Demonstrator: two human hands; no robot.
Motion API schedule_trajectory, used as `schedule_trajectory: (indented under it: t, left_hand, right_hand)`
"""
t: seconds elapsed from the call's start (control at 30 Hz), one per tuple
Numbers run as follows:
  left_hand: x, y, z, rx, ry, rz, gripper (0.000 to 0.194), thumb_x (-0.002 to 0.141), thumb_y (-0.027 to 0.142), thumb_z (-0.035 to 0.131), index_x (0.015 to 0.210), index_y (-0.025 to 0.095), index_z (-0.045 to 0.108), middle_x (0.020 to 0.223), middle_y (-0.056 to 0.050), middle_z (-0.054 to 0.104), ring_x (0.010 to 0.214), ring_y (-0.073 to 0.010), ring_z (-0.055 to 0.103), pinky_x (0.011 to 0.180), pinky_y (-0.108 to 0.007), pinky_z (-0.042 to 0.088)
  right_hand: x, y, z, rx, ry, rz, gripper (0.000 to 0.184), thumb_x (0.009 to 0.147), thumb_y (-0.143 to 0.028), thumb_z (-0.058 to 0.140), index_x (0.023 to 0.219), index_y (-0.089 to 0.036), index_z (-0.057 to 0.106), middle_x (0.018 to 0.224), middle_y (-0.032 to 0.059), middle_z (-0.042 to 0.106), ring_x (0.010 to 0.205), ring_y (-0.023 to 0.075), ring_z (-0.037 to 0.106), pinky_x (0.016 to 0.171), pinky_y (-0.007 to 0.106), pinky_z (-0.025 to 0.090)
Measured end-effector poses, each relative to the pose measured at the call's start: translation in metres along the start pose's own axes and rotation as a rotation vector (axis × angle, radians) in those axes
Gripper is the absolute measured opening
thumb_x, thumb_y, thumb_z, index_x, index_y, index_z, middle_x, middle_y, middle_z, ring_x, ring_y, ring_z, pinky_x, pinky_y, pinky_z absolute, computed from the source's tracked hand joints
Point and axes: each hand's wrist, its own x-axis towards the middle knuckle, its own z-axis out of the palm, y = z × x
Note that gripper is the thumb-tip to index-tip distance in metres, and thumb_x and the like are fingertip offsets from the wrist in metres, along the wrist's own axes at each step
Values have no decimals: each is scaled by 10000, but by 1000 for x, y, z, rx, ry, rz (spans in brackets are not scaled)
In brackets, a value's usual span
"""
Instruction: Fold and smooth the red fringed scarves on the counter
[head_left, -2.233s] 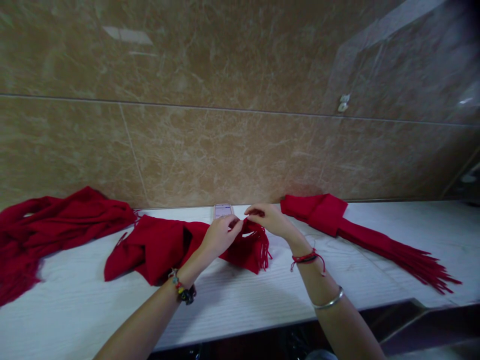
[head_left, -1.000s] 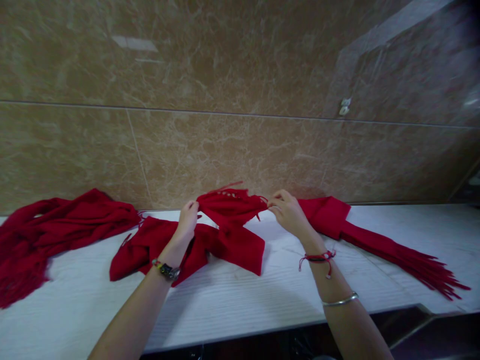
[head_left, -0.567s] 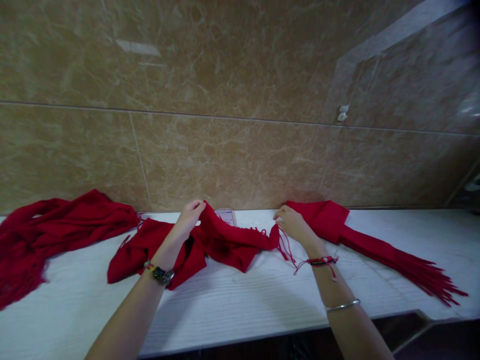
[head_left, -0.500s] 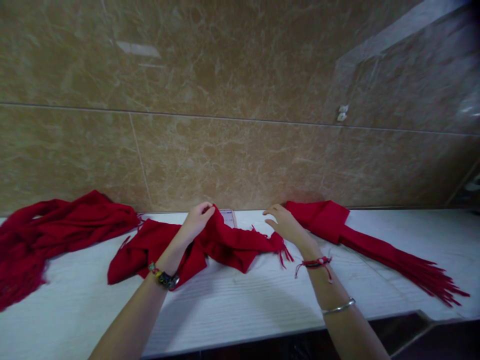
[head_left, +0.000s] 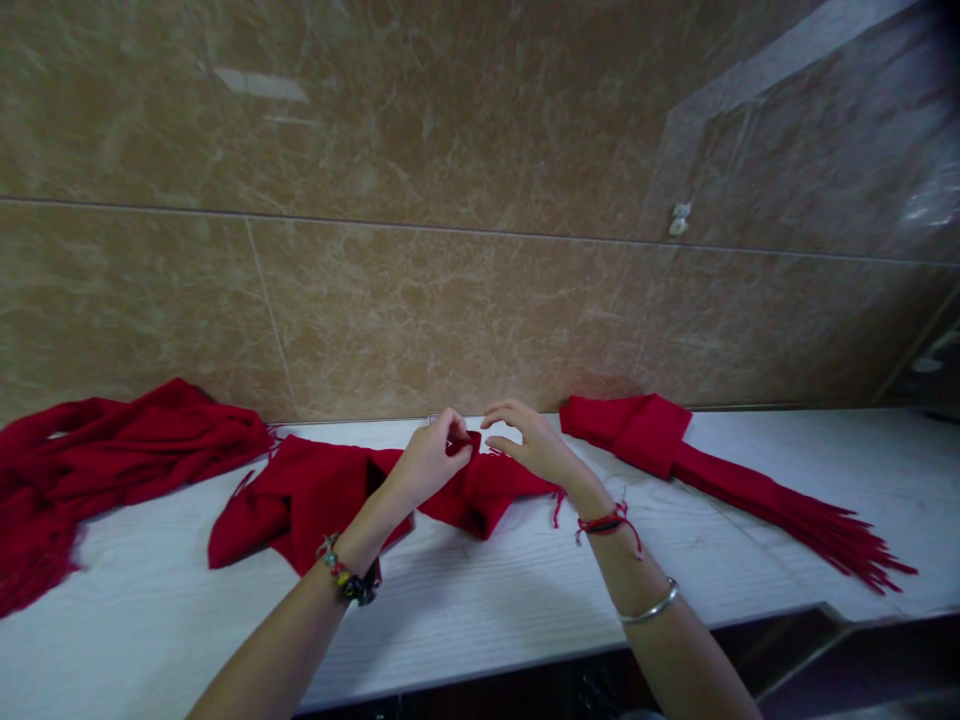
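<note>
A red fringed scarf (head_left: pixel 322 500) lies crumpled across the middle of the white counter. My left hand (head_left: pixel 435 460) pinches a raised edge of it between thumb and fingers. Just to the right, my right hand (head_left: pixel 529 445) hovers over the scarf's right end, thumb and fingers apart and holding nothing. Part of the scarf is hidden behind my left wrist and hand. Another red scarf (head_left: pixel 652 435), folded into a flat band with its fringe spread toward the right, rests beyond my right hand.
A loose heap of red scarf (head_left: pixel 150 450) lies at the left of the white counter (head_left: pixel 450 620). Brown marbled wall tiles (head_left: pixel 450 320) rise directly behind it. A small white fixture (head_left: pixel 679 219) is on the wall. The counter's front edge runs below my forearms.
My left hand has moved right along the scarf, still pinching cloth. My right hand has come left, closer to it. The flat pale item behind the scarf is now mostly covered.
</note>
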Motion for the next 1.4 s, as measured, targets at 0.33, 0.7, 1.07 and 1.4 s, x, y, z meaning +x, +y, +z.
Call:
schedule_trajectory:
  t: [0.33, 0.7, 1.07, 1.4]
  left_hand:
    - [-2, 2, 5, 132, -20, 39, 117, 725, 154, 485, 820, 202, 436, 770, -18, 619, 735, -159, 601, 665, -266, 448]
    - [-5, 1, 9, 515, 183, 43, 205, 779, 123, 419, 917, 173, 562, 962, -80, 598, 840, -201, 581, 720, -299, 451]
    - [0, 1, 15, -106, -1, 38, 113, 776, 201, 446, 764, 173, 555, 735, -6, 616, 694, -135, 564, 657, -244, 426]
    - [-2, 2, 6, 151, 48, 28, 134, 805, 190, 386, 795, 182, 520, 731, -26, 605, 685, -155, 558, 645, -262, 410]
  right_hand:
    - [0, 1, 2, -51, -39, -72, 112, 804, -94, 488, 782, -173, 564, 895, 53, 549, 850, 148, 523, 772, 302, 414]
    - [0, 5, -14, -266, 142, 39, 121, 838, -213, 442, 730, -179, 483, 853, 70, 501, 838, 184, 489, 769, 340, 403]
    - [-7, -9, -18, -81, -112, 58, 261, 762, -188, 569, 1022, -170, 565, 999, 67, 628, 929, 166, 562, 833, 298, 408]
    - [-6, 4, -26, -92, -307, 202, 140, 763, -218, 546, 759, -150, 668, 756, 49, 682, 693, 150, 600, 644, 236, 417]
